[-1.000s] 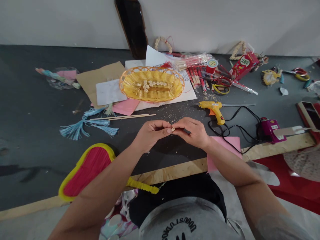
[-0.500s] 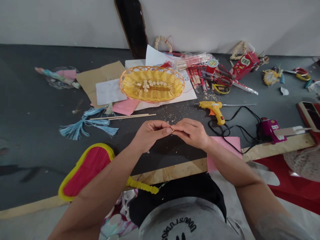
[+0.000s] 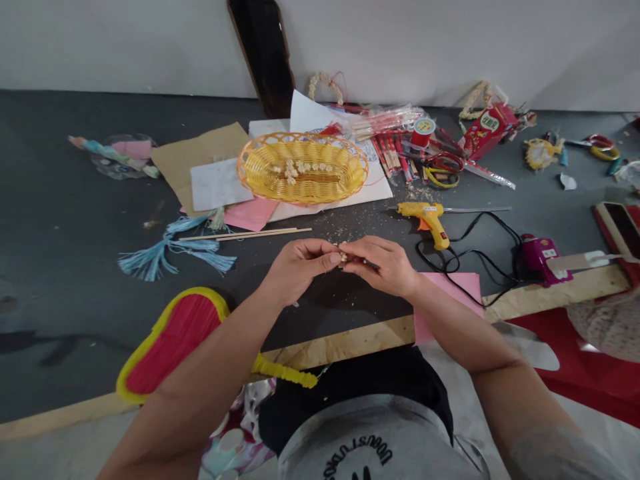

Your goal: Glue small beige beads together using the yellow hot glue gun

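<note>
Over the grey table, my left hand (image 3: 299, 268) pinches a small pale beige piece (image 3: 343, 257) between thumb and forefinger. My right hand (image 3: 381, 264) meets it from the other side, its fingertips also on the piece, which they partly cover. Its exact kind is too small to make out. Beyond both hands stands a yellow woven basket (image 3: 260, 185) with several small pale knobbly pieces (image 3: 291, 172) inside. Pale crumbs (image 3: 345, 233) are scattered between the basket and my hands.
A yellow glue gun (image 3: 425, 217) with a black cord lies to the right. Thin wooden sticks (image 3: 260, 233) and a blue tassel (image 3: 160, 257) are on the left, near a red and yellow paddle-shaped object (image 3: 175, 340). Scissors (image 3: 445, 163) lie at the back right.
My fingertips have parted slightly, and more of the pale piece shows between them. My arms and the things on the table stay in place.
</note>
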A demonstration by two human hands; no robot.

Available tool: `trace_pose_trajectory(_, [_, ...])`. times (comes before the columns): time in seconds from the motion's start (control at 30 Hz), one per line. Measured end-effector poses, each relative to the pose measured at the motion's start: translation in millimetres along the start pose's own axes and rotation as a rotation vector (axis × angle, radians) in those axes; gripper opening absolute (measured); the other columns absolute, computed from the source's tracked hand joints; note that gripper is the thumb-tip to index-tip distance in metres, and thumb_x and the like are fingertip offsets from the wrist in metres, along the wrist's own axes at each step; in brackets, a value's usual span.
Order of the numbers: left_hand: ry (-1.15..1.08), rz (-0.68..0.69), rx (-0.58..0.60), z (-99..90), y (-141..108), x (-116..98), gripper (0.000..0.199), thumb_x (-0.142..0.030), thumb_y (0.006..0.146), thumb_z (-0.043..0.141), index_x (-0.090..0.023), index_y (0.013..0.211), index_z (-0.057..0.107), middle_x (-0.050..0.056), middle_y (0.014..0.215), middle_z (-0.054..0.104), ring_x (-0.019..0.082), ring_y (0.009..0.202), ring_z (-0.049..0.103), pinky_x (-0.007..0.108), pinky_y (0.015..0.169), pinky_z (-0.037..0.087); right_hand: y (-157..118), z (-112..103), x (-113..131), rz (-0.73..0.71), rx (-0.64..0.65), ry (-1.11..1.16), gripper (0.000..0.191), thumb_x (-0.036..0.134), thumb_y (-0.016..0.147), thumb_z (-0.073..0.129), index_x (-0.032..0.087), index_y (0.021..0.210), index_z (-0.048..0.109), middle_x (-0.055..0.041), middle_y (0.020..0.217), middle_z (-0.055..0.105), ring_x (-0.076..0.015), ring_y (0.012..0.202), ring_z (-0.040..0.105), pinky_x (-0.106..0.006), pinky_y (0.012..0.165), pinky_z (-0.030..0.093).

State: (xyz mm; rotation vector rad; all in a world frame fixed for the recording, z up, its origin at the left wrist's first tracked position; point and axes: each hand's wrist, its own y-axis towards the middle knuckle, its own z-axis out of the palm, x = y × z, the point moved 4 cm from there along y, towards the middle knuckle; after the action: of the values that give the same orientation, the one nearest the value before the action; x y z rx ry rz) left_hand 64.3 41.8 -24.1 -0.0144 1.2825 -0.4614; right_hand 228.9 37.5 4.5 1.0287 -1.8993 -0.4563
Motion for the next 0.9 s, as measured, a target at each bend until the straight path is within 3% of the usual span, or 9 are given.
trace_pose_trajectory(0.23, [-0.003, -0.031, 0.024, 2.7, -0.6, -1.0, 0.032, -0.042, 0.061, 0.088, -0.015, 0.068, 0.074, 0.0, 0.061, 0.062, 0.009, 0.058, 0.051, 0.023, 0.058, 0.04, 1.9, -1.3, 2.6, 0.01, -0.017, 0.004, 0.015, 0.018, 0.091, 0.065, 0.019, 0.106, 0.068, -0.0055, 0.089, 0.076, -0.015, 0.083, 0.072, -0.027, 0.078, 0.061])
trace_pose_trajectory(0.63, [-0.056, -0.033, 0.059, 4.4, -1.2, -2.7, 0.028, -0.036, 0.06, 0.09, -0.015, 0.07, 0.075, 0.001, 0.065, 0.067, 0.009, 0.062, 0.055, 0.022, 0.063, 0.044, 0.3, -0.4, -0.5, 0.023, -0.018, 0.039, 0.018, 0.019, 0.094, 0.061, 0.02, 0.11, 0.07, -0.0069, 0.092, 0.075, -0.0146, 0.086, 0.071, -0.026, 0.077, 0.06])
trace_pose_trajectory(0.9, [-0.002, 0.033, -0.008, -2.5, 0.3, 2.4, 0.027, -0.035, 0.061, 0.089, -0.016, 0.075, 0.076, 0.003, 0.072, 0.071, 0.012, 0.067, 0.061, 0.024, 0.068, 0.048, 3.2, -3.6, 2.7, 0.105, -0.047, 0.027, 0.008, 0.019, 0.093, 0.062, 0.019, 0.094, 0.069, -0.0047, 0.082, 0.074, -0.0138, 0.078, 0.071, -0.025, 0.073, 0.059])
